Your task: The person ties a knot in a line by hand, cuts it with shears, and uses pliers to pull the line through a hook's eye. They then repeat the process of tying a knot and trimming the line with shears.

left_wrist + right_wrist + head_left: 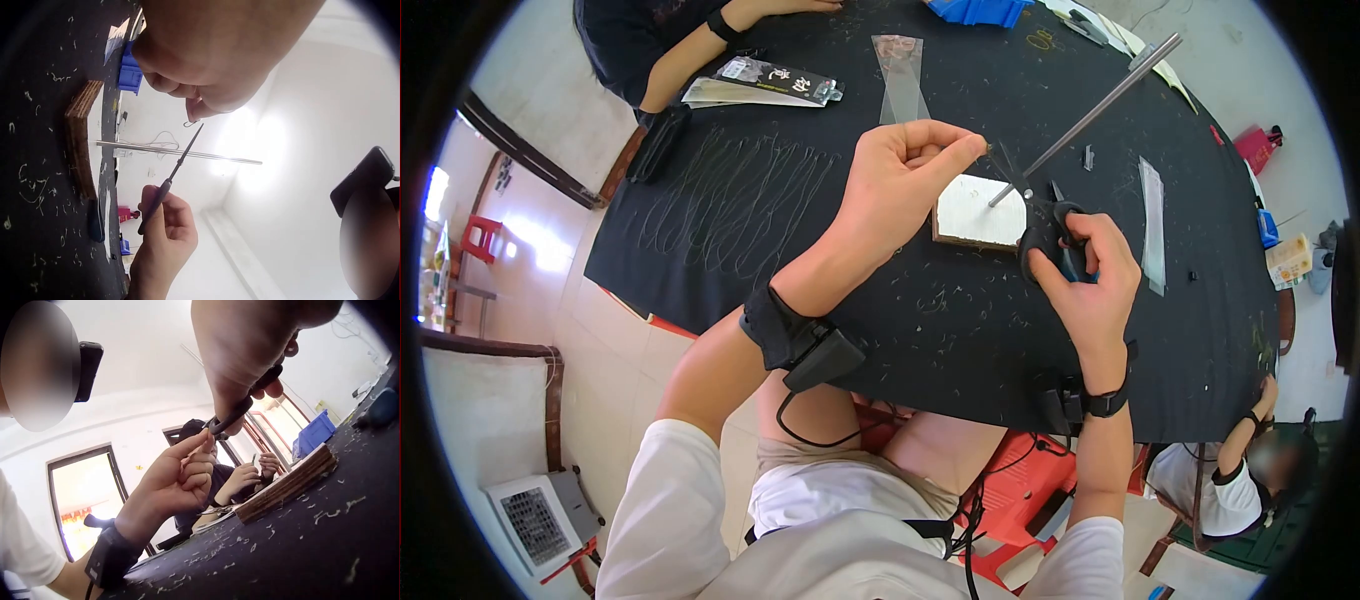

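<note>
My right hand (1100,280) grips a pair of scissors (1040,237) by their black handles, fingers through the loops. Their blades point up and left toward my left hand (900,180), which pinches a tiny hook (187,124) between thumb and index finger. In the left wrist view the scissor tip is just below that hook. Under the blades stands a wooden block (975,215) with a white top. A thin metal rod (1090,118) rises from it. In the right wrist view the block's layered brown side (290,481) shows beyond my hands, and my right hand covers most of the scissors.
Looped thin lines (730,200) lie at left on the black tablecloth (880,320), with pale scraps strewn in front. Clear plastic sleeves (1152,225), a black packet (775,80) and a blue bin (980,10) lie around. Other people sit opposite and at right.
</note>
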Demonstrator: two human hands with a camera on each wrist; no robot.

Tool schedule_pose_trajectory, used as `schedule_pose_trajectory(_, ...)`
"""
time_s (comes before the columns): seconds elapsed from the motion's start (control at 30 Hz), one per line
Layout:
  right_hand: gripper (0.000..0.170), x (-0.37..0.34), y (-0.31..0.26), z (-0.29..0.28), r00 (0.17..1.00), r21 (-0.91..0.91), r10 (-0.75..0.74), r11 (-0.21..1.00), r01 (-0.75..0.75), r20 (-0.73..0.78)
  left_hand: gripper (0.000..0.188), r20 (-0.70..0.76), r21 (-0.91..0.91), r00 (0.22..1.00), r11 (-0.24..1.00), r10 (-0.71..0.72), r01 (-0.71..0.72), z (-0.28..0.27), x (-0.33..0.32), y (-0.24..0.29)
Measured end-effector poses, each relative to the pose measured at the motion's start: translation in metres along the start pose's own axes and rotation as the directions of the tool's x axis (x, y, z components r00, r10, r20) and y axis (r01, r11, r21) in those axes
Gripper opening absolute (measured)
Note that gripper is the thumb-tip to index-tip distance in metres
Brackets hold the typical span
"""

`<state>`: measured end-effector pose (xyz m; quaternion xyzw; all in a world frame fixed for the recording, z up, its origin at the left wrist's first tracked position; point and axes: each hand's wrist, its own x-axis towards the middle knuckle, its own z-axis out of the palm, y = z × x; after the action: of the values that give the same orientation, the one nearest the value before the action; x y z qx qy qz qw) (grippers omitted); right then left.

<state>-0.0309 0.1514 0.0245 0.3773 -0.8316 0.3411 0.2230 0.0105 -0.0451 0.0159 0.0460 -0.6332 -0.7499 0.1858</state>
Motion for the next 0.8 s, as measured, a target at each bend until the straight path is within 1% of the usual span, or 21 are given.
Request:
schedule_pose_trajectory(0.13, 0.028, -0.0011, -0.0005, 0.0013, 0.999, 0.058, 0.036, 0.998, -0.037, 0.012, 0.02, -0.004, 0.001, 1.0, 1.0, 0.003, -0.003, 0.0006, -0.0005, 0.0005)
schedule_pose_trajectory(0.2, 0.027, -0.0025, 0.0019, 0.0029, 0.996, 0.104, 0.083, 0.991, -0.085, 0.024, 0.021, -0.009, 0.002, 1.0, 1.0, -0.003, 0.003, 0.0005, -0.0004, 0.0005)
schedule_pose_trajectory(0.4, 0.025, -0.0037, 0.0005, 0.0015, 0.989, 0.089, 0.133, 0.986, -0.138, 0.062, 0.022, -0.002, -0.019, 1.0, 1.0, 0.008, -0.009, 0.0004, -0.0006, 0.0004)
schedule_pose_trajectory(0.53, 0.025, -0.0038, -0.0001, 0.0029, 0.991, 0.104, 0.117, 0.987, -0.123, 0.069, 0.023, 0.016, -0.023, 1.0, 1.0, 0.009, -0.008, -0.0005, -0.0005, -0.0014)
schedule_pose_trajectory(0.6, 0.025, -0.0041, -0.0001, 0.0032, 0.986, 0.105, 0.137, 0.984, -0.146, 0.093, 0.024, 0.021, -0.032, 1.0, 0.999, 0.01, -0.009, -0.0004, -0.0005, -0.002)
schedule_pose_trajectory(0.8, 0.025, -0.0054, 0.0038, 0.0048, 0.988, 0.107, 0.124, 0.985, -0.134, 0.094, 0.024, 0.024, 0.009, 0.999, 1.0, 0.027, -0.027, -0.0005, 0.0, -0.0037)
